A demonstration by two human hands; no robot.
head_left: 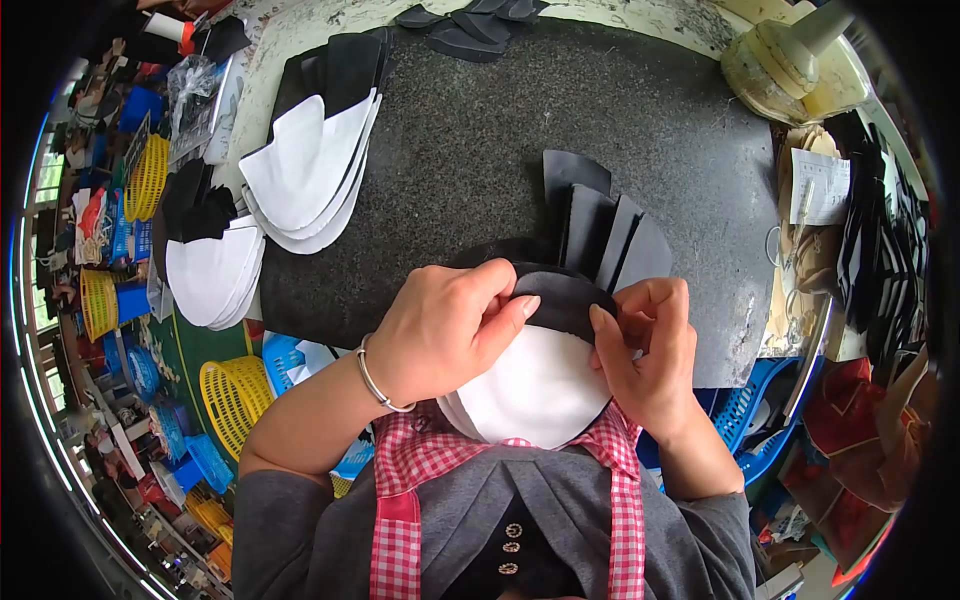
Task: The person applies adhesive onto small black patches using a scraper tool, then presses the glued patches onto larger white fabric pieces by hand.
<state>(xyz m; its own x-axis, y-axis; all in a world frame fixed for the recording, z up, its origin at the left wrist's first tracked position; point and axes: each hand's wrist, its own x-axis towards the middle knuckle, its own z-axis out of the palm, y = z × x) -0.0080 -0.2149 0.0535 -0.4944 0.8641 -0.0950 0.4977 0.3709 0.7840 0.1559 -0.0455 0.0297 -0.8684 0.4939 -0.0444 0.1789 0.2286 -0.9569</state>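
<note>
Between my two hands, at the near edge of the dark work mat [470, 150], is a rounded piece with a white face [540, 390] and a curved black band [560, 298] along its far side. My left hand [450, 325] pinches the band's left part between thumb and bent fingers. At the band's right end, my right hand [650, 350] is closed with thumb against fingers on the edge. More white layers show under the piece at its lower left. Just beyond my hands lies a fan of black cut pieces [600, 235].
Stacked black-and-white pieces [310, 175] lie at the mat's left, with a second stack [215, 275] beside them. Small black pieces [470, 30] sit at the back. A smeared glue pot [765, 65] stands back right. A yellow basket [235, 400] and blue basket [755, 410] are below the table.
</note>
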